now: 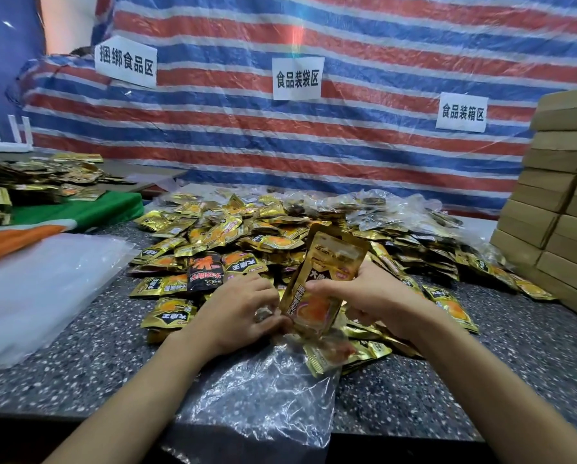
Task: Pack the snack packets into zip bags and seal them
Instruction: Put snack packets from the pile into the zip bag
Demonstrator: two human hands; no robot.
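Note:
A clear zip bag (pixel 263 396) lies crumpled on the speckled counter (pixel 79 363) in front of me, its mouth toward the pile. My left hand (pixel 243 313) grips the bag's mouth edge. My right hand (pixel 370 296) holds a small stack of gold snack packets (pixel 320 279) upright, their lower end at the bag's mouth. A few gold packets (pixel 344 353) show through the plastic at the bag's top. A big heap of gold and black snack packets (pixel 263 236) covers the counter behind my hands.
A stack of clear zip bags (pixel 39 289) lies at the left. Bundled packets (pixel 29 182) sit on a green and orange cloth (pixel 79 212) further left. Flat cardboard boxes (pixel 554 195) are stacked at the right. A striped tarp (pixel 314 135) with paper signs hangs behind.

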